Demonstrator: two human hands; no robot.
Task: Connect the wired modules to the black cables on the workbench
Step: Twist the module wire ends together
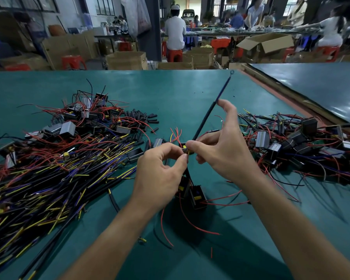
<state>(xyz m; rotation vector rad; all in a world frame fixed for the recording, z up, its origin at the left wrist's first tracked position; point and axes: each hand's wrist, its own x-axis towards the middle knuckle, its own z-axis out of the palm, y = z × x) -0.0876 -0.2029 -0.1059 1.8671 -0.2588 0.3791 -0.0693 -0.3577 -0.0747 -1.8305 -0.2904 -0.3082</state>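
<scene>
Over the middle of the green workbench (170, 93) my two hands meet. My right hand (220, 152) pinches the lower end of a long black cable (210, 110) that slants up and away, ending in a small ring terminal. My left hand (162, 168) pinches a small dark piece with yellow at the same spot, thumb and forefinger touching the cable end. Below my left hand hangs a black wired module (196, 196) with yellow parts and thin red wires (190, 221) trailing onto the bench.
A big heap of black cables with yellow and purple ends (55, 178) covers the left side, with modules (67, 128) and short black sleeves (141, 118) behind it. Another pile of modules and wires (295, 142) lies at right. People sit at far tables.
</scene>
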